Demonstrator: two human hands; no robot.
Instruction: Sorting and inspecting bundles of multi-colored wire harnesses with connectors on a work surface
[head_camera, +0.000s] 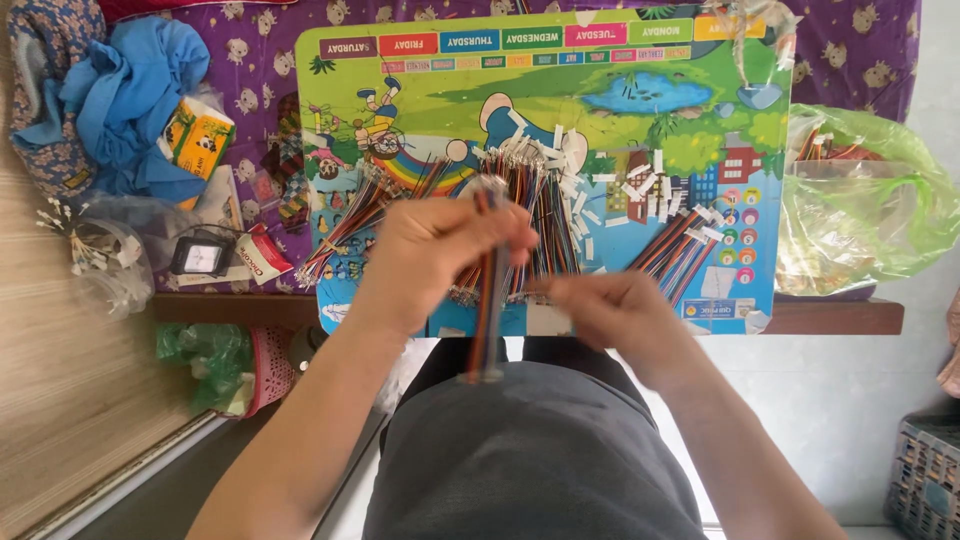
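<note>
A bundle of multicoloured ribbon wires (487, 300) is held upright in the left hand (425, 255), whose grip is closed around the bundle's upper part; the lower end hangs down over the person's lap. The right hand (600, 305) is positioned just beside the bundle at its mid-length, with the fingers pinched together; whether anything is held in that grip cannot be told.

Both hands are raised above a colourful cartoon board (760, 260), which is laid on the desk (840, 317). Several further piles of the same multicoloured wires (540, 215) are spread across the board, and loose white connector housings (640, 185) are scattered to the right of them.

A green plastic bag (870, 215) containing more wires is seen at the right of the board. At the left, a blue cloth (125, 95) and a small clear bag of white parts (105, 262) are noted.
</note>
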